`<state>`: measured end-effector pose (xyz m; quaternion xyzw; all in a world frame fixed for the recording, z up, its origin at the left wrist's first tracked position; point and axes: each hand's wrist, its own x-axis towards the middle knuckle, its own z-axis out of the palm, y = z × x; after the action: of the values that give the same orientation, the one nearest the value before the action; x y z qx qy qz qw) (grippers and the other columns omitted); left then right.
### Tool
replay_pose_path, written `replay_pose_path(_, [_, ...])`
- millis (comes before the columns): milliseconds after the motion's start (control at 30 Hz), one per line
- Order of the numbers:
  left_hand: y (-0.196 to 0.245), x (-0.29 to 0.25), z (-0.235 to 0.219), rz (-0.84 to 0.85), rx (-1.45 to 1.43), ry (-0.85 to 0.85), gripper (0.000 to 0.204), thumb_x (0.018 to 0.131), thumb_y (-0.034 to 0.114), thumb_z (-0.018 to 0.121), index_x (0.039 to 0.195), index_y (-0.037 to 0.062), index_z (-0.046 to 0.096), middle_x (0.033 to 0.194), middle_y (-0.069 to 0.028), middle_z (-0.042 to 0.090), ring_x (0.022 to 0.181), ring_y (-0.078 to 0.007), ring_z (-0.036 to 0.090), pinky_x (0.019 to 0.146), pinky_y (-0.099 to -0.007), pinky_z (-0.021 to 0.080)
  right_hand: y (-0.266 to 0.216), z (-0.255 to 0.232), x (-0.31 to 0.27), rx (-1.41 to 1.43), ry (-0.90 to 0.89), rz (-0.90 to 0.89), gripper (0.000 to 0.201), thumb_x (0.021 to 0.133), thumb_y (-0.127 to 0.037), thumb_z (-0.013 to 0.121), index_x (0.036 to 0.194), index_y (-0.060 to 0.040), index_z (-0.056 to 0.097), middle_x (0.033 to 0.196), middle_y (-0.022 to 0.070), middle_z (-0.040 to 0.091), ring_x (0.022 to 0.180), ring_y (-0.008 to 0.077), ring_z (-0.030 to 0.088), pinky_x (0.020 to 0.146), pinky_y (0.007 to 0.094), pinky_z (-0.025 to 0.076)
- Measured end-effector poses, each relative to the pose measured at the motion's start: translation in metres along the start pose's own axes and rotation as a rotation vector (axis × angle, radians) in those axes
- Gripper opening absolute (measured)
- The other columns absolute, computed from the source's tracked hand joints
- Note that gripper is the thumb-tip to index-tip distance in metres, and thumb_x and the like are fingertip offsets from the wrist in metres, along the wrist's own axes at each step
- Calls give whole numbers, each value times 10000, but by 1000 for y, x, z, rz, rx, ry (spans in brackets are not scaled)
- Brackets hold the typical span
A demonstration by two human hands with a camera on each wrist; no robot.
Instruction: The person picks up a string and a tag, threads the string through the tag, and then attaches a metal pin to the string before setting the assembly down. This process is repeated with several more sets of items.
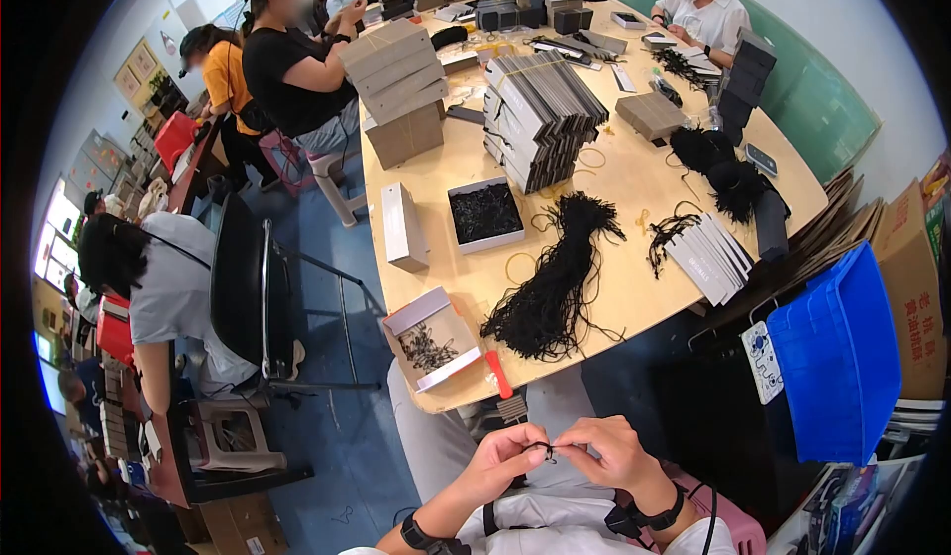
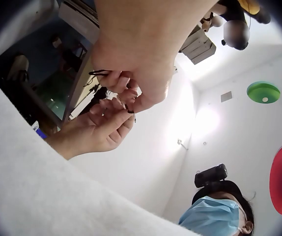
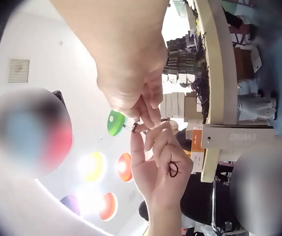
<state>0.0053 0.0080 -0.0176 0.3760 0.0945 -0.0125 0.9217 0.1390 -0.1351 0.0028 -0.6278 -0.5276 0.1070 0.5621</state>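
Low in the head view, my left hand (image 1: 505,463) and right hand (image 1: 616,459) meet fingertip to fingertip over the lap. Both pinch a thin black cord (image 1: 544,448). A small dark pin-like piece (image 2: 134,117) hangs at the fingertips in the left wrist view, where my left hand (image 2: 136,64) is above my right hand (image 2: 99,132). Seen from the right wrist, a loop of the cord (image 3: 173,169) lies against the curled fingers of my left hand (image 3: 160,172); my right hand (image 3: 131,88) is above it. Which fingers hold the pin is partly hidden.
On the table (image 1: 461,282) are a box of small pins (image 1: 436,347), a red-handled tool (image 1: 498,375), a black cord bundle (image 1: 555,287), a box of black pieces (image 1: 485,213), stacked grey cards (image 1: 540,119) and tagged cards (image 1: 708,258). A blue bin (image 1: 837,357) stands right.
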Motion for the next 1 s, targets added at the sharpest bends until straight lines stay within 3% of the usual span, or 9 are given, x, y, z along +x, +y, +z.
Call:
replay_pose_path(267, [1, 0, 1, -78, -127, 23, 138, 890, 129, 626, 974, 31, 578, 888, 40, 528, 787, -21, 432, 663, -182, 330, -5, -2, 2, -290, -41, -136, 265, 704, 5, 702, 939, -42, 589, 659, 46, 568, 526, 198, 574, 454, 298, 453])
replay_pose_path(567, [-2, -1, 1, -87, -134, -5, 129, 883, 113, 628, 967, 28, 579, 875, 43, 529, 772, -20, 432, 647, -176, 321, -2, -3, 1, -324, -7, -211, 277, 684, 20, 703, 932, -18, 585, 710, 40, 611, 543, 175, 592, 470, 277, 473])
replay_pose_path(767, [-2, 0, 5, 0, -49, 48, 128, 886, 112, 637, 966, 22, 594, 895, 25, 548, 793, -29, 460, 671, -176, 354, -4, -2, 1, -303, -8, -201, 277, 681, 22, 711, 929, -11, 592, 724, 46, 620, 549, 178, 596, 470, 278, 474])
replay_pose_path(1000, [1, -4, 8, 164, 301, 107, 109, 886, 54, 631, 962, -20, 603, 776, 42, 436, 657, -31, 364, 585, -191, 313, -6, 0, -5, -260, 5, -169, 290, 687, 22, 710, 961, 1, 615, 756, 61, 643, 564, 187, 609, 482, 285, 481])
